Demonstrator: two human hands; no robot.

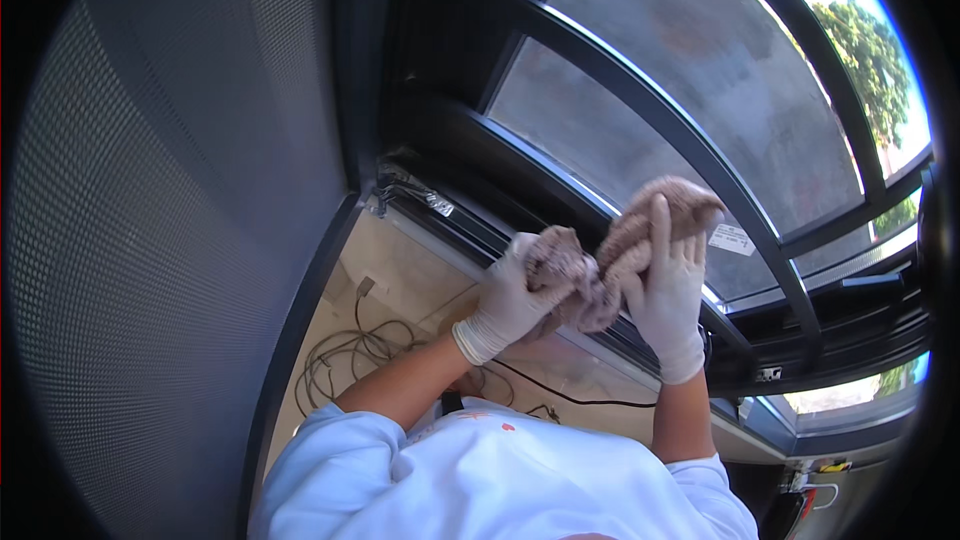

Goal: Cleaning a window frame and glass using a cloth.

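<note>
A brown, fluffy cloth (592, 307) stretches bunched and twisted between my two gloved hands. My left hand (517, 292), in a pale thin glove, grips its crumpled left end. Fingers pointing up, my right hand (671, 300) lies flat along the cloth's other part, thumb to the left, and presses it toward a window pane (592, 112). Whether the cloth touches the glass or the dark frame bar is hard to tell. A white label (733, 238) bearing writing is stuck on the pane just right of the cloth.
At left stands a large dark mesh screen panel (172, 240) in a black frame. Dark window bars (637, 82) cross above. Coiled cable (360, 349) and a plug (365, 286) lie on the tiled floor (397, 277). A black cord (555, 390) runs below my hands.
</note>
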